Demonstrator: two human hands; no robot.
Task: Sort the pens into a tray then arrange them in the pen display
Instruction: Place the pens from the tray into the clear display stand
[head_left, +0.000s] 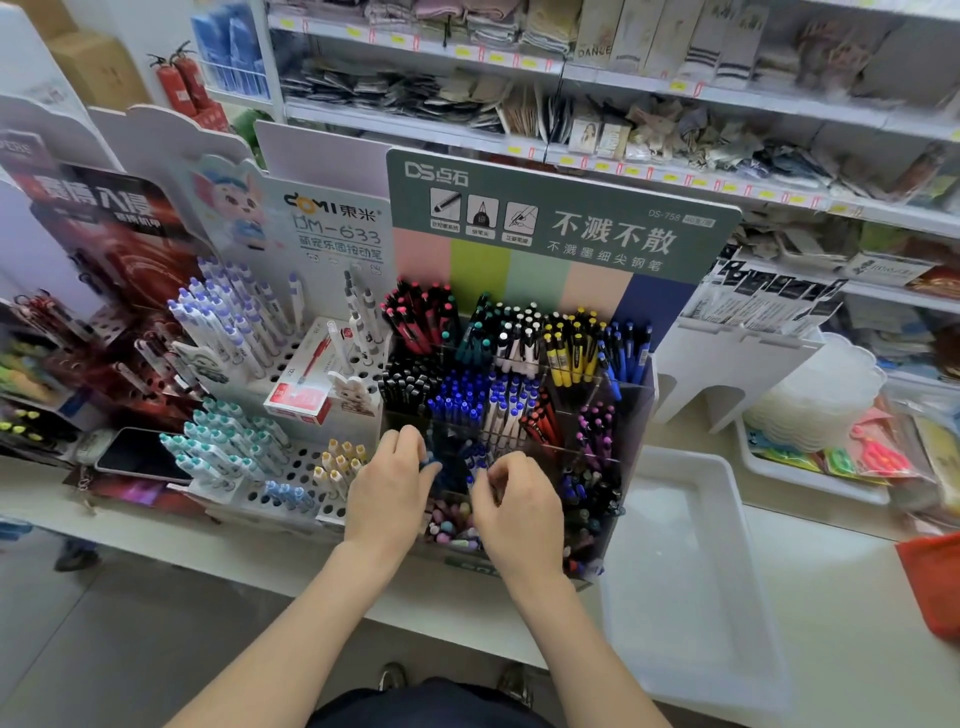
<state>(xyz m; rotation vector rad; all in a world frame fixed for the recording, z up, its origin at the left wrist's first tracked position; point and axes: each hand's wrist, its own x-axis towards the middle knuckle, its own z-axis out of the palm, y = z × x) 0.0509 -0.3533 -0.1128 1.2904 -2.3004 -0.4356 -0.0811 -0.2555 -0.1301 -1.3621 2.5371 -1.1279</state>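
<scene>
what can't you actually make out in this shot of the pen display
- Head view: whether the left hand or right hand grips a pen; their curled fingers cover it.
- Head view: front label of the pen display, hidden behind the right wrist.
- Head view: the shelf price labels, too small and blurred to read.

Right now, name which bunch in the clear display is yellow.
The back-row bunch, second from right, between the white-capped pens and the blue pens; only these have yellow barrels.

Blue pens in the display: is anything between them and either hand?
Nothing visible does. The left hand pinches some blue pens inside the pen display, and the right hand, fingers curled, sits right at them.
</scene>
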